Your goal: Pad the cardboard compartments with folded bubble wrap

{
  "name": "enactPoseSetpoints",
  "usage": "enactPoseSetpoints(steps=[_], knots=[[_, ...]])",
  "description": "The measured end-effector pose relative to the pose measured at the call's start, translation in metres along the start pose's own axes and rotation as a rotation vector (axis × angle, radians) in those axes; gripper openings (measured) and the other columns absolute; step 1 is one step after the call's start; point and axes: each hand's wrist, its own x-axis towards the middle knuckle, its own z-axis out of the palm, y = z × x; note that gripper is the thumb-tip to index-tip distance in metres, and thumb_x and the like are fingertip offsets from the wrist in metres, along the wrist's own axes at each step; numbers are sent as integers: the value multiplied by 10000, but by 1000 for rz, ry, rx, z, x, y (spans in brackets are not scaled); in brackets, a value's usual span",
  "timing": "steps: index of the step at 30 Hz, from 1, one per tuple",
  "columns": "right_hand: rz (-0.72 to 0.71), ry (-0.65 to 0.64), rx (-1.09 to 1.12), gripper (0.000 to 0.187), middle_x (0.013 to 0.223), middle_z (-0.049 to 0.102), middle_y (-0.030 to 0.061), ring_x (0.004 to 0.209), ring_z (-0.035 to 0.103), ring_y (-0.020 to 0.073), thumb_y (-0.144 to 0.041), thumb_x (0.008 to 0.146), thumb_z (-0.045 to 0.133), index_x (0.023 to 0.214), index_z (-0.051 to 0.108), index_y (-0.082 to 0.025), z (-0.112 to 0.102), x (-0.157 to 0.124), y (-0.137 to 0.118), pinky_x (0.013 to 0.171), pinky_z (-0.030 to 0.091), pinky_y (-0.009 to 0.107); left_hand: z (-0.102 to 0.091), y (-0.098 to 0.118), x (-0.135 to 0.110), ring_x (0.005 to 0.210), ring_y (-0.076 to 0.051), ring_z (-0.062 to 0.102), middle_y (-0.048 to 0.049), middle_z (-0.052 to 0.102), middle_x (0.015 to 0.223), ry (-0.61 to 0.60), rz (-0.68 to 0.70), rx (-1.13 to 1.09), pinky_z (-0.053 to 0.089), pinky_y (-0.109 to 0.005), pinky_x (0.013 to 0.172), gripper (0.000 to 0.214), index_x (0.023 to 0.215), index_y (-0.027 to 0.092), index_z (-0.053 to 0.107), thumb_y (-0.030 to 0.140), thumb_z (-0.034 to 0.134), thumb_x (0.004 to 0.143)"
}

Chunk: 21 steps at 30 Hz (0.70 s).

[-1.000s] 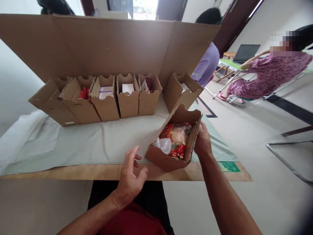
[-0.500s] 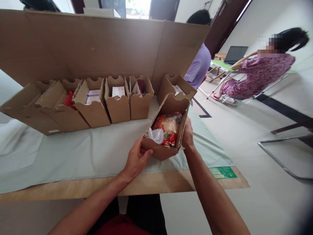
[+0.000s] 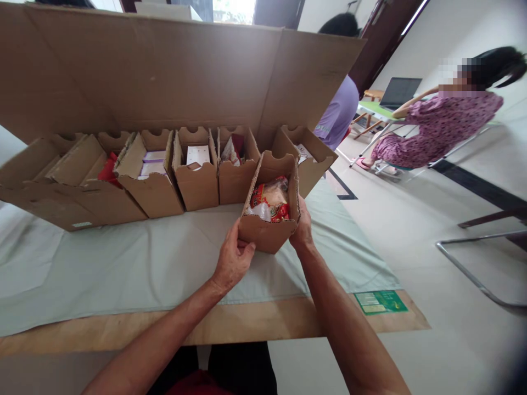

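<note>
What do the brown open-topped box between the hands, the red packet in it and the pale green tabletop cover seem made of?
Brown open-topped box: matte corrugated cardboard, by its ridged cut rim. Red packet: probably shiny plastic film, by its glints. Pale green tabletop cover: likely dull cloth, softly creased.

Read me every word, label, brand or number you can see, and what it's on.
No text is clear enough to quote.
Red packet in the held box: too blurred to read.
Green label on the table edge: too blurred.
White label on the leftmost box: too small.
White item in the rightmost box: dark marks, blurred.
Purple shirt: faint marks, unreadable.
</note>
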Motion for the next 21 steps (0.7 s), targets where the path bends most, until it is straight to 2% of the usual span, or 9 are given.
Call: enactPoseSetpoints(steps=[2, 5, 8, 11, 13, 16, 18, 21], knots=[[35, -20, 102, 756, 1458, 605, 69, 1381, 540, 279, -790, 952, 249, 1457, 525, -300, -9, -2, -6, 1104, 490, 488, 8, -2, 1, 846, -163, 645, -115, 645, 1169, -8, -14, -53, 573, -315, 786, 762, 1529, 191, 358, 277, 678, 843], [50, -153, 231, 749, 1484, 590, 55, 1427, 500, 291, -809, 949, 253, 1420, 564, -317, -31, -17, -11, 1131, 466, 511, 18, -3, -1, 930, -182, 645, -136, 581, 1250, 10, -34, -121, 573, -362, 882, 793, 1520, 187, 349, 253, 686, 806], [11, -269, 215, 694, 1562, 513, 42, 1462, 449, 318, -785, 887, 527, 1428, 556, -351, -53, -41, -12, 1149, 441, 526, 25, -2, -8, 1009, -198, 631, -141, 555, 1259, 11, -59, -181, 554, -399, 973, 786, 1509, 181, 349, 236, 682, 799], [-2, -331, 47, 798, 1601, 456, 58, 1452, 449, 334, -624, 789, 789, 1479, 491, -356, -63, -59, -12, 1139, 448, 521, 34, -2, -17, 1069, -213, 616, -136, 560, 1251, 18, -60, -232, 533, -431, 1028, 767, 1504, 191, 350, 220, 671, 808], [-3, -309, -9, 768, 1572, 487, 65, 1412, 489, 319, -555, 801, 809, 1469, 492, -346, -62, -61, -13, 1130, 459, 502, 40, -3, -20, 1104, -221, 607, -141, 542, 1296, 28, -42, -253, 519, -449, 1057, 754, 1498, 196, 360, 219, 667, 809], [-11, -249, 31, 657, 1471, 579, 68, 1316, 568, 298, -542, 834, 773, 1408, 537, -325, -56, -49, -11, 1077, 506, 464, 46, -4, -14, 1154, -232, 605, -151, 519, 1348, 14, -20, -270, 490, -469, 1108, 769, 1508, 196, 360, 221, 671, 806], [-15, -208, 57, 612, 1378, 641, 70, 1229, 621, 287, -529, 835, 759, 1370, 560, -308, -50, -34, -8, 1017, 541, 446, 49, -4, 1, 1163, -240, 619, -161, 519, 1367, -4, -39, -268, 475, -485, 1130, 807, 1521, 191, 349, 199, 682, 786], [-19, -114, 2, 557, 1249, 702, 79, 1104, 672, 284, -495, 799, 745, 1288, 606, -267, -37, -5, -1, 935, 567, 444, 55, -2, 36, 1214, -269, 624, -198, 504, 1428, -29, -87, -248, 459, -511, 1150, 885, 1547, 162, 307, 137, 680, 745]])
